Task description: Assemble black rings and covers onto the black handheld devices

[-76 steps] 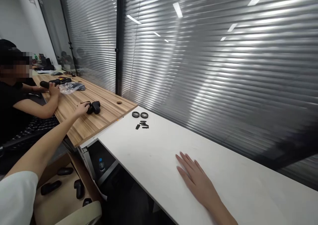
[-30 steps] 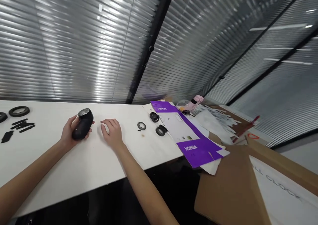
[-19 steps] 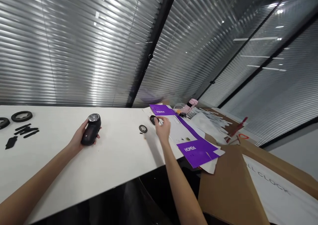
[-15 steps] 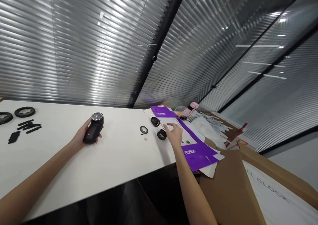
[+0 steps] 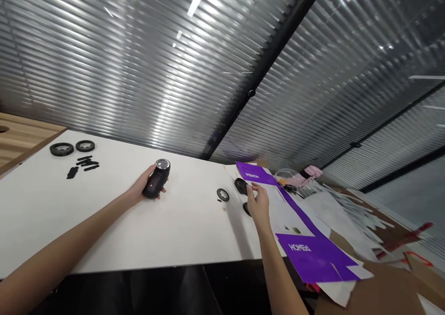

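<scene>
My left hand (image 5: pixel 144 188) closed around a black gadget (image 5: pixel 156 180) on the near side of the white bench (image 5: pixel 104 227), its metal top left showing. My open right hand (image 5: pixel 259 204) hung beside black parts (image 5: pixel 240 185), a small ring (image 5: pixel 222 195) and a purple-printed carton sheet (image 5: pixel 299 231); more rings (image 5: pixel 61 148) lay far left.

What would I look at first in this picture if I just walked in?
A bright purple-and-white flattened paper carton lies at the right end of the long white table. In the middle, the left hand grips a black cylinder with a shiny metal top. Two round black rings sit far left.
</scene>
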Action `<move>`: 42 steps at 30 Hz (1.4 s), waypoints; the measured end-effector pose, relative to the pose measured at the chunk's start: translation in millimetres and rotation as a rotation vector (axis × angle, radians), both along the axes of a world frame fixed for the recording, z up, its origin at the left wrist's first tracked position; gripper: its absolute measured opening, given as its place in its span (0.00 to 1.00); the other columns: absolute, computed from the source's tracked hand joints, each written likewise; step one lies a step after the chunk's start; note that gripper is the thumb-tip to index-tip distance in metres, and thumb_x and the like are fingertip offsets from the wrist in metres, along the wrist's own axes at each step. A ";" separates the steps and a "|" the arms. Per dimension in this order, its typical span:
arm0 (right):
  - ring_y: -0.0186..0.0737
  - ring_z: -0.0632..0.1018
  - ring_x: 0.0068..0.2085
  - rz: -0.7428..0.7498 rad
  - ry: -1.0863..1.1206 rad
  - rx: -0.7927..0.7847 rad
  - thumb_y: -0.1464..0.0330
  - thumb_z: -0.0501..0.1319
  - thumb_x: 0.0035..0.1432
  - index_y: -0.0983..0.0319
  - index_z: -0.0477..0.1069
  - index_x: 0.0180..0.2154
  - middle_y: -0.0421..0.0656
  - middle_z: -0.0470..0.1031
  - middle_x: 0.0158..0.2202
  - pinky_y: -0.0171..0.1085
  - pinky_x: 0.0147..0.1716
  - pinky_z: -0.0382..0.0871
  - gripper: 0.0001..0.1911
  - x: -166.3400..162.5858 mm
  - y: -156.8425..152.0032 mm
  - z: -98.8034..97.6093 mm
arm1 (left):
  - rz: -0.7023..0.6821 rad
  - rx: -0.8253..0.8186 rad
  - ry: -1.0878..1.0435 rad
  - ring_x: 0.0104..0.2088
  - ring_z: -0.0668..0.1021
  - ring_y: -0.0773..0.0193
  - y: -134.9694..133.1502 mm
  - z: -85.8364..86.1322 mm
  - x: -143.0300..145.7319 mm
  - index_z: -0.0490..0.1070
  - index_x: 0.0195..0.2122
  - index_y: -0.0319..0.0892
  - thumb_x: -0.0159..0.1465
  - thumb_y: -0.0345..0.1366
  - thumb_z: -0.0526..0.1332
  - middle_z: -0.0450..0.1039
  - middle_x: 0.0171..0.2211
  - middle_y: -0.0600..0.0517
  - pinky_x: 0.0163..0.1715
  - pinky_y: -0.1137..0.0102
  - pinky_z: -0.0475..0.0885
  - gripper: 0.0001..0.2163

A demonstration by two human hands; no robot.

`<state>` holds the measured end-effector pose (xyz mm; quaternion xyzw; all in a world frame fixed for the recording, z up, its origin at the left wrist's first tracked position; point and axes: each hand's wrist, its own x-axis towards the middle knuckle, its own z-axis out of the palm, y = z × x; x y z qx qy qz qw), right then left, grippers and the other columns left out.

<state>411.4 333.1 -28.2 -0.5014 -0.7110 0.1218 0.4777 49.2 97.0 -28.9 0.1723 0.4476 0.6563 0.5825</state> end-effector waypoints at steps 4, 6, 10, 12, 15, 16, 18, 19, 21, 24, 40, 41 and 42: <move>0.58 0.80 0.59 0.242 0.207 -0.190 0.42 0.60 0.68 0.58 0.76 0.42 0.52 0.83 0.52 0.61 0.57 0.79 0.25 -54.7 -5.6 -17.9 | 0.006 0.090 0.042 0.23 0.83 0.55 6.3 -17.4 -2.8 0.68 0.55 0.41 0.76 0.56 0.59 0.81 0.41 0.42 0.15 0.67 0.75 0.22; 0.58 0.83 0.58 0.600 0.483 -0.560 0.49 0.68 0.67 0.58 0.78 0.46 0.51 0.84 0.52 0.63 0.56 0.81 0.20 -96.2 -19.7 -27.1 | 0.029 0.140 0.091 0.26 0.85 0.52 7.5 -23.0 -3.6 0.66 0.57 0.45 0.69 0.62 0.67 0.79 0.43 0.44 0.17 0.65 0.77 0.29; 0.57 0.87 0.57 0.997 0.841 -1.107 0.61 0.69 0.71 0.62 0.78 0.47 0.51 0.86 0.50 0.60 0.56 0.84 0.11 -180.9 -52.6 -29.8 | 0.092 0.132 0.161 0.31 0.86 0.50 3.0 -21.4 -3.4 0.60 0.61 0.54 0.52 0.69 0.77 0.76 0.45 0.50 0.19 0.61 0.81 0.45; 0.51 0.89 0.51 0.975 0.942 -1.208 0.66 0.66 0.73 0.63 0.77 0.45 0.50 0.87 0.45 0.50 0.52 0.87 0.06 -209.6 -64.8 -27.5 | 0.109 0.106 0.150 0.31 0.86 0.52 -0.9 -17.0 -2.3 0.58 0.59 0.55 0.48 0.68 0.80 0.75 0.44 0.51 0.20 0.60 0.83 0.47; 0.45 0.90 0.41 0.936 0.965 -1.260 0.69 0.65 0.73 0.61 0.76 0.40 0.47 0.87 0.37 0.38 0.39 0.88 0.05 -228.8 -73.5 -28.4 | 0.127 0.093 0.107 0.29 0.84 0.57 -4.3 -13.2 -1.1 0.58 0.56 0.53 0.47 0.64 0.83 0.74 0.42 0.53 0.24 0.61 0.84 0.45; 0.44 0.90 0.39 0.938 0.959 -1.268 0.69 0.66 0.73 0.60 0.75 0.39 0.46 0.87 0.35 0.36 0.34 0.87 0.06 -230.2 -74.1 -30.0 | 0.125 0.092 0.100 0.29 0.83 0.58 -4.5 -13.4 -1.0 0.58 0.56 0.53 0.48 0.62 0.83 0.74 0.41 0.53 0.25 0.61 0.84 0.45; 0.43 0.88 0.33 0.928 0.955 -1.285 0.67 0.67 0.73 0.60 0.76 0.39 0.47 0.86 0.34 0.34 0.26 0.84 0.06 -229.0 -74.1 -34.0 | 0.103 0.082 0.102 0.29 0.83 0.58 -4.0 -15.7 -1.0 0.59 0.59 0.53 0.51 0.60 0.83 0.74 0.42 0.52 0.27 0.59 0.85 0.44; 0.42 0.87 0.30 0.919 0.954 -1.292 0.66 0.66 0.73 0.60 0.76 0.40 0.47 0.87 0.34 0.32 0.23 0.82 0.07 -227.5 -74.3 -35.8 | 0.088 0.076 0.109 0.29 0.83 0.57 -3.7 -17.4 -1.0 0.59 0.61 0.54 0.53 0.60 0.82 0.75 0.42 0.51 0.27 0.58 0.86 0.44; 0.39 0.86 0.27 0.892 0.957 -1.304 0.65 0.65 0.74 0.60 0.77 0.42 0.46 0.87 0.35 0.30 0.20 0.79 0.06 -225.0 -77.0 -37.5 | 0.060 0.069 0.122 0.30 0.84 0.56 -3.6 -20.9 -0.9 0.58 0.65 0.55 0.58 0.59 0.80 0.75 0.45 0.49 0.27 0.56 0.86 0.42; 0.38 0.85 0.26 0.866 0.943 -1.271 0.63 0.63 0.76 0.59 0.78 0.48 0.43 0.86 0.33 0.29 0.19 0.77 0.08 -224.9 -85.9 -33.8 | 0.024 0.077 0.124 0.30 0.84 0.54 -5.1 -23.2 -1.5 0.59 0.67 0.57 0.63 0.56 0.76 0.75 0.49 0.46 0.27 0.54 0.86 0.38; 0.27 0.68 0.19 0.911 0.683 -0.994 0.50 0.76 0.59 0.61 0.82 0.38 0.36 0.75 0.29 0.28 0.12 0.62 0.21 -227.2 -112.4 -19.0 | -0.078 0.055 0.133 0.41 0.80 0.57 -23.0 -14.2 16.1 0.70 0.67 0.54 0.67 0.51 0.75 0.75 0.54 0.46 0.35 0.61 0.85 0.30; 0.27 0.68 0.20 0.916 0.659 -0.977 0.49 0.77 0.57 0.60 0.81 0.38 0.36 0.76 0.29 0.29 0.12 0.61 0.22 -227.3 -113.3 -18.5 | -0.073 0.046 0.140 0.42 0.80 0.57 -23.9 -14.1 16.9 0.70 0.67 0.53 0.66 0.51 0.75 0.76 0.53 0.46 0.36 0.64 0.84 0.31; 0.29 0.69 0.20 0.921 0.630 -0.965 0.47 0.77 0.56 0.60 0.81 0.37 0.37 0.76 0.30 0.30 0.11 0.60 0.23 -227.4 -114.0 -18.2 | -0.075 0.041 0.142 0.42 0.80 0.57 -24.6 -13.9 17.6 0.70 0.67 0.53 0.66 0.52 0.76 0.76 0.52 0.46 0.35 0.66 0.83 0.31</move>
